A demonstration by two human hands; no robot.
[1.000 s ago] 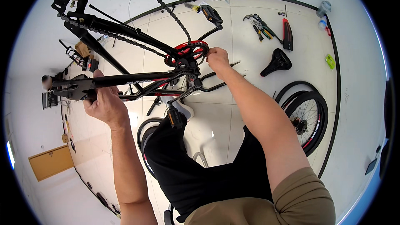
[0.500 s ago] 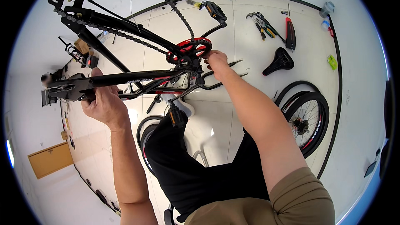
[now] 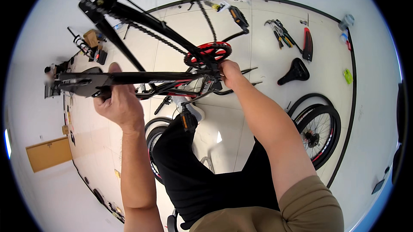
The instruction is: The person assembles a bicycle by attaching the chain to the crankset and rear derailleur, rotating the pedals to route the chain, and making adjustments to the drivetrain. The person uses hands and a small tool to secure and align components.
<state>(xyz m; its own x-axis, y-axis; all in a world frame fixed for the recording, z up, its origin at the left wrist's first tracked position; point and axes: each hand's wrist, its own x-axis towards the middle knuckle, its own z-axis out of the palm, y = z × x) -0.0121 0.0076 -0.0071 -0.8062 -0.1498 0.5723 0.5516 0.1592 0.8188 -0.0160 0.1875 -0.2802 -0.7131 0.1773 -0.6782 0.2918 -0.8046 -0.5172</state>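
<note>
A black bicycle frame (image 3: 148,77) with red markings is held up in front of me. My left hand (image 3: 120,107) is wrapped round its left end, thumb up along the near tube. Close to the crank area, my right hand (image 3: 231,73) has its fingers curled against the frame, their tips hidden behind it. Just beyond that hand sits the red and black chainring (image 3: 215,51), with a chain (image 3: 150,37) running from it toward the upper left. One pedal (image 3: 188,121) hangs near my knee; the other pedal (image 3: 238,17) sticks out on the far side.
On the pale tiled floor to the right lie a saddle (image 3: 294,72), a red and black mudguard (image 3: 307,45), hand tools (image 3: 279,34) and wheels (image 3: 320,135). Another wheel (image 3: 151,139) is beside my left leg. Boxes and parts (image 3: 91,38) stand along the far left wall.
The view has shifted, so frame and surroundings appear farther right. My right hand has slid from the chainring's edge down toward the crank area. My left hand keeps its hold.
</note>
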